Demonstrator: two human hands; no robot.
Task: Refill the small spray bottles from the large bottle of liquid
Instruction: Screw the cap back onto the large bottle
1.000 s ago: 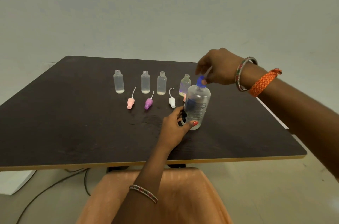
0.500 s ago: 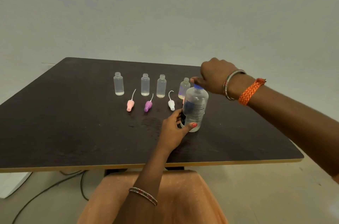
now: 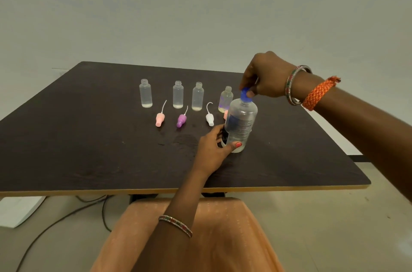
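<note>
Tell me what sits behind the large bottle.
Behind the large bottle a pink spray cap peeks out at its left edge, mostly covered. The fourth small bottle stands further back, its lower right part hidden. Anything else directly behind cannot be seen.

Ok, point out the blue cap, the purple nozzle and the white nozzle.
blue cap (image 3: 246,95): head view, on its side, below the fingers.
purple nozzle (image 3: 181,120): head view, on its body.
white nozzle (image 3: 210,119): head view, on its body.

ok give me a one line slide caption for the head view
Left hand steadies the large bottle while the right hand grips its blue cap; four small bottles stand uncapped behind.
</note>
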